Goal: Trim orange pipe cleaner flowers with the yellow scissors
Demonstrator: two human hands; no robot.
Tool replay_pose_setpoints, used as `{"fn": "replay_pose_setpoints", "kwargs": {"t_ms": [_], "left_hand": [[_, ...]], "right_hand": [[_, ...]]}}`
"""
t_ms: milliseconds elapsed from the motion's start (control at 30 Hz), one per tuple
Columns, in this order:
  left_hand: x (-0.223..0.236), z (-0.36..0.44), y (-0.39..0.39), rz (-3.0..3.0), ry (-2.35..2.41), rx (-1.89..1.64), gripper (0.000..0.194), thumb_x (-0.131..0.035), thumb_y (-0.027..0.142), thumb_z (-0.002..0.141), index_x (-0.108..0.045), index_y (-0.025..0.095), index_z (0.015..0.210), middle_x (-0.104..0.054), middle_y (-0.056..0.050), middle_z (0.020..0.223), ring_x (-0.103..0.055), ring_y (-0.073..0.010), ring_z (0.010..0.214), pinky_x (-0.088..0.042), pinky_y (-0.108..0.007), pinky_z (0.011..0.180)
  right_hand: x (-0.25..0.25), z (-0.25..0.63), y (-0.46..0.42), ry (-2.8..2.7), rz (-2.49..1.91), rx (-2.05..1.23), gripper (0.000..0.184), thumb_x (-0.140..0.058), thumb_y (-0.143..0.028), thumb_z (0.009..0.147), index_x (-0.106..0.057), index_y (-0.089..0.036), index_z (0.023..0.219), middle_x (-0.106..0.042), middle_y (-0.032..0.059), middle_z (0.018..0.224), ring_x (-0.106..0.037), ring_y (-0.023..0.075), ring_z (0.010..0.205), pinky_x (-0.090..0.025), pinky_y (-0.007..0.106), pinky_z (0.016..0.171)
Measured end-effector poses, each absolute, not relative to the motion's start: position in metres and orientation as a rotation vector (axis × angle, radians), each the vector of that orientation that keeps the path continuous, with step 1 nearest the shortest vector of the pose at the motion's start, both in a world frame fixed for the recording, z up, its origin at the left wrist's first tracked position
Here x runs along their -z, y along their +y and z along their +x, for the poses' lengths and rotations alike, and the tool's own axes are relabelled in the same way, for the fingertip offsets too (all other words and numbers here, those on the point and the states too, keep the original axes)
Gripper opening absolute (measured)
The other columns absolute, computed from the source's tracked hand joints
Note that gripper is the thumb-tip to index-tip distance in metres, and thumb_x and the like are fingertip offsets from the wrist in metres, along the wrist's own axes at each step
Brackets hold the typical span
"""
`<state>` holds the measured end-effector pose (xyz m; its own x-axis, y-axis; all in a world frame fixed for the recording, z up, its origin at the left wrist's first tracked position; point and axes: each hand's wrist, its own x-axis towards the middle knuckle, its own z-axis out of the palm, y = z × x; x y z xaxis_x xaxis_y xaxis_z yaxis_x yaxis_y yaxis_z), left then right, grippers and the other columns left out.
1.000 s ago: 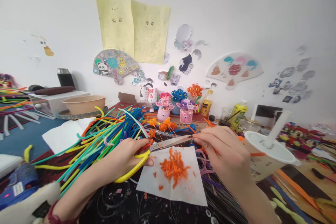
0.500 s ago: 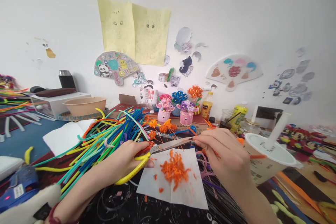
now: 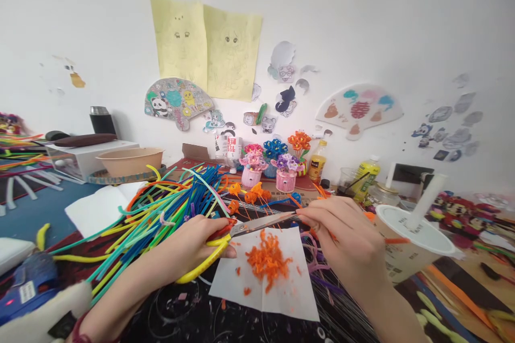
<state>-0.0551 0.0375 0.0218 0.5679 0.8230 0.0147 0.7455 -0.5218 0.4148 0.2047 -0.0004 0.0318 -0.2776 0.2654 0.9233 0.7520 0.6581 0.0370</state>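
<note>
My left hand [image 3: 209,238] is closed round a pair of scissors [image 3: 257,223] with a yellow handle. The blades look nearly together and point right, above a white paper sheet [image 3: 289,300]. A heap of fuzzy orange clippings [image 3: 267,260] lies on that sheet, with small bits scattered about it. At the blade tips, my right hand [image 3: 346,233] pinches with thumb and forefinger; what it holds there is too small to make out. Orange pipe-cleaner flowers [image 3: 257,193] on thin stems lie just beyond the scissors.
A big bundle of coloured pipe cleaners [image 3: 181,198] spreads out on the left. Small pots of pipe-cleaner flowers [image 3: 285,179] stand at the back. A lidded cup with a straw [image 3: 414,241] is close to my right hand. Bottles [image 3: 366,174] and a beige bowl [image 3: 131,162] stand farther off.
</note>
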Motion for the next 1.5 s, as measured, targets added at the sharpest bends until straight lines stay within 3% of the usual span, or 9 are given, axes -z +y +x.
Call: {"fn": "replay_pose_setpoints", "kwargs": {"t_ms": [333,600,800,933,1167,1500], "left_hand": [[-0.02,-0.057,0.041,2.4,1.275,-0.299,0.033,-0.054,0.051,0.082,-0.053,0.019,0.073,-0.04,0.005,0.064,-0.036,-0.0126,0.061,-0.024,-0.023,0.055],[-0.014,-0.062,0.047,2.411,1.25,-0.307,0.039,-0.05,0.054,0.084,-0.052,0.019,0.069,-0.045,0.004,0.061,-0.037,-0.0119,0.058,-0.024,-0.023,0.054],[-0.018,-0.062,0.05,2.414,1.358,-0.354,0.027,-0.056,0.043,0.078,-0.049,0.019,0.067,-0.048,0.005,0.061,-0.041,-0.012,0.057,-0.025,-0.023,0.052],[-0.018,-0.06,0.048,2.49,1.372,-0.507,0.017,-0.055,0.036,0.079,-0.051,0.02,0.083,-0.057,0.002,0.078,-0.051,-0.015,0.066,-0.034,-0.023,0.057],[-0.015,-0.059,0.048,2.733,1.471,-0.551,0.038,-0.055,0.057,0.081,-0.056,0.02,0.091,-0.064,-0.005,0.096,-0.063,-0.0241,0.083,-0.041,-0.029,0.067],[-0.012,-0.06,0.048,2.776,1.466,-0.482,0.043,-0.053,0.063,0.082,-0.054,0.02,0.084,-0.066,-0.002,0.081,-0.059,-0.0188,0.065,-0.034,-0.025,0.056]], "right_hand": [[-0.029,0.207,0.003,-1.871,-0.805,0.616,0.025,-0.051,0.0,0.086,-0.065,-0.019,0.08,-0.068,0.0041,0.071,-0.06,0.0175,0.068,-0.046,0.033,0.068],[-0.028,0.207,0.004,-1.876,-0.822,0.616,0.021,-0.053,-0.004,0.088,-0.065,-0.019,0.079,-0.069,0.0038,0.072,-0.059,0.0168,0.066,-0.045,0.033,0.068],[-0.026,0.212,0.007,-1.934,-0.886,0.577,0.023,-0.05,-0.002,0.089,-0.063,-0.018,0.08,-0.07,0.0033,0.074,-0.06,0.0171,0.07,-0.041,0.033,0.071],[-0.023,0.213,0.01,-1.962,-0.932,0.558,0.02,-0.051,-0.007,0.09,-0.063,-0.018,0.078,-0.069,0.0021,0.072,-0.059,0.0171,0.068,-0.039,0.033,0.072],[-0.017,0.216,0.014,-2.01,-0.973,0.516,0.026,-0.045,-0.006,0.09,-0.064,-0.018,0.077,-0.067,0.0019,0.067,-0.055,0.0174,0.066,-0.037,0.034,0.072],[-0.018,0.216,0.014,-2.02,-0.991,0.432,0.025,-0.046,-0.005,0.087,-0.061,-0.019,0.072,-0.062,0.0004,0.06,-0.054,0.0166,0.061,-0.037,0.034,0.072]]}}
